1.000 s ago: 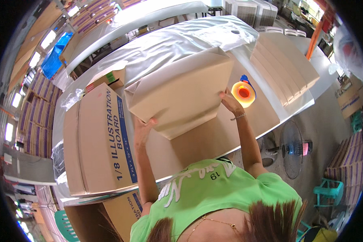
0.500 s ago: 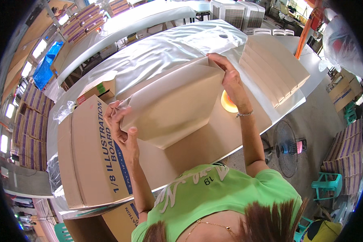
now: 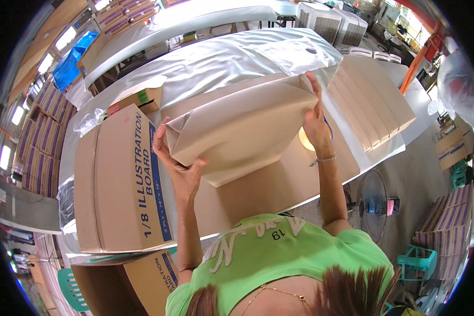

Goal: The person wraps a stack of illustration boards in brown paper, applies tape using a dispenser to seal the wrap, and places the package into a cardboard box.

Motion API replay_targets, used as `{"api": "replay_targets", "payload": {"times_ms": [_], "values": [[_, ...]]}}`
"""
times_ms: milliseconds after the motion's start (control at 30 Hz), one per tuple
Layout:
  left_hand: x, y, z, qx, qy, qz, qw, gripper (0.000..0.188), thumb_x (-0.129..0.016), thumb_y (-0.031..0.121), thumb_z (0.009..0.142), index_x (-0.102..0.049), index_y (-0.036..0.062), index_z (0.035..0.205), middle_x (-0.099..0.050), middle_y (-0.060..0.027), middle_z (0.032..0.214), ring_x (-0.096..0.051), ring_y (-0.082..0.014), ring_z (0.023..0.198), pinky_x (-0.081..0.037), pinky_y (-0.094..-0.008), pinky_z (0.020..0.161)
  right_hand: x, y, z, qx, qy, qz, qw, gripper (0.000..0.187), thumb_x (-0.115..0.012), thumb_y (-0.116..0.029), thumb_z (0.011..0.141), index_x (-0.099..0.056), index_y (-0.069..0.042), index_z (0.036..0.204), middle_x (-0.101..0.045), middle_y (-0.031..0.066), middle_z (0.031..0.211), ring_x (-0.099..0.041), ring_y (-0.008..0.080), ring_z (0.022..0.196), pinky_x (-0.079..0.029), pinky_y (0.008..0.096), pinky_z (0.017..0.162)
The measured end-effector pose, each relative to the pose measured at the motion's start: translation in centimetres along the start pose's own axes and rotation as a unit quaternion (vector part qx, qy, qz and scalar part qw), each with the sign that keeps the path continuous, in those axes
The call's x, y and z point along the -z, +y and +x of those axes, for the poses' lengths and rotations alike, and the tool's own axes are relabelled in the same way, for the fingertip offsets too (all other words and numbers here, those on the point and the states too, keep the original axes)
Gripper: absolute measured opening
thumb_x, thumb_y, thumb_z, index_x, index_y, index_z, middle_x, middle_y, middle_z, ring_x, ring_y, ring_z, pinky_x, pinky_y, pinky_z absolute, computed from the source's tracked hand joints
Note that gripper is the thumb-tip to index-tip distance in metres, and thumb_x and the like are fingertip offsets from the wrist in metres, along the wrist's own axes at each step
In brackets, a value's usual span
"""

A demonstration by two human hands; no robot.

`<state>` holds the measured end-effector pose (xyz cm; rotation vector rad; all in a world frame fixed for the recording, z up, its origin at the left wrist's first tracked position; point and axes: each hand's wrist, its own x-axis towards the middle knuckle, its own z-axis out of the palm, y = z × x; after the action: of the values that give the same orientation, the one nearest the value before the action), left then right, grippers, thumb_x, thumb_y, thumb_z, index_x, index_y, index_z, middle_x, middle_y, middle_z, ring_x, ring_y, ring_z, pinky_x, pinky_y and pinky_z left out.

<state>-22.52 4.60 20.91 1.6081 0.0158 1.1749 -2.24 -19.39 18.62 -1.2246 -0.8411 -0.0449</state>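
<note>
Between my two hands is a package wrapped in brown paper, tilted up above a flat brown sheet on the table. Its left end shows a folded, triangular corner. My left hand grips that end, thumb on the near face and fingers round the far side. At the opposite end, my right hand clasps the upper corner, its fingers along the edge. A yellow tape roll lies just behind my right wrist, partly covered by it.
To the left stands a large printed carton, with a small open box beyond it. Several brown paper-wrapped packages are lined up on the right. An open carton sits below the table edge; a fan stands right.
The package's left end has gone from loose paper to a creased corner fold. My left fingers have shifted along that end, and the right hand has slid down its edge. The view has shifted slightly.
</note>
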Motion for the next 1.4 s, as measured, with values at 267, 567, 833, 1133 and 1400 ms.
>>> {"api": "replay_targets", "payload": {"times_ms": [267,567,833,1133,1400], "values": [[3.4,-7.6,-7.3,0.297,-0.143,0.007,0.944,0.089,-0.089,0.049,0.062,-0.052,-0.0018,0.126,-0.065,-0.0124,0.107,-0.061,-0.0208,0.103,-0.048,-0.0355,0.093,3.4,10.8,-7.7,-0.244,-0.039,-0.009,0.969,0.089,-0.074,-0.047,0.081,-0.034,0.004,0.142,-0.050,0.0114,0.137,-0.044,0.0228,0.129,-0.034,0.0349,0.109],[6.1,-10.0,-10.9,0.352,-0.167,0.035,0.920,0.058,-0.089,0.018,0.068,-0.061,-0.0031,0.113,-0.069,-0.0111,0.101,-0.066,-0.0240,0.094,-0.054,-0.0365,0.085,2.2,6.9,-11.1,-0.217,0.059,0.125,0.966,0.096,-0.088,-0.042,0.064,-0.043,-0.002,0.138,-0.056,0.0038,0.123,-0.052,0.0159,0.112,-0.043,0.0318,0.097],[-11.3,-4.9,-11.0,0.354,-0.284,-0.058,0.889,0.042,-0.088,0.011,0.066,-0.067,-0.0007,0.101,-0.070,-0.0068,0.084,-0.066,-0.0198,0.076,-0.055,-0.0366,0.072,14.8,-2.3,-17.1,-0.305,0.257,0.059,0.915,0.116,-0.088,-0.059,0.054,-0.041,0.000,0.142,-0.055,0.0092,0.128,-0.049,0.0212,0.119,-0.039,0.0346,0.102],[-36.8,0.9,-7.7,0.357,-0.263,-0.188,0.876,0.057,-0.081,0.028,0.072,-0.059,-0.0004,0.116,-0.064,-0.0096,0.100,-0.062,-0.0205,0.089,-0.051,-0.0349,0.078,31.3,-19.2,-4.7,-0.263,0.327,-0.148,0.896,0.098,-0.079,-0.057,0.072,-0.043,0.008,0.136,-0.060,0.0156,0.120,-0.061,0.0210,0.106,-0.050,0.0312,0.092],[-53.8,0.9,-2.7,0.347,-0.279,-0.253,0.859,0.095,-0.070,0.056,0.082,-0.027,-0.0055,0.141,-0.050,-0.0246,0.130,-0.053,-0.0303,0.120,-0.045,-0.0387,0.099,47.5,-18.9,9.0,-0.375,0.226,-0.080,0.895,0.069,-0.069,-0.057,0.084,-0.060,0.001,0.121,-0.068,0.0098,0.103,-0.066,0.0123,0.085,-0.056,0.0266,0.073]]}}
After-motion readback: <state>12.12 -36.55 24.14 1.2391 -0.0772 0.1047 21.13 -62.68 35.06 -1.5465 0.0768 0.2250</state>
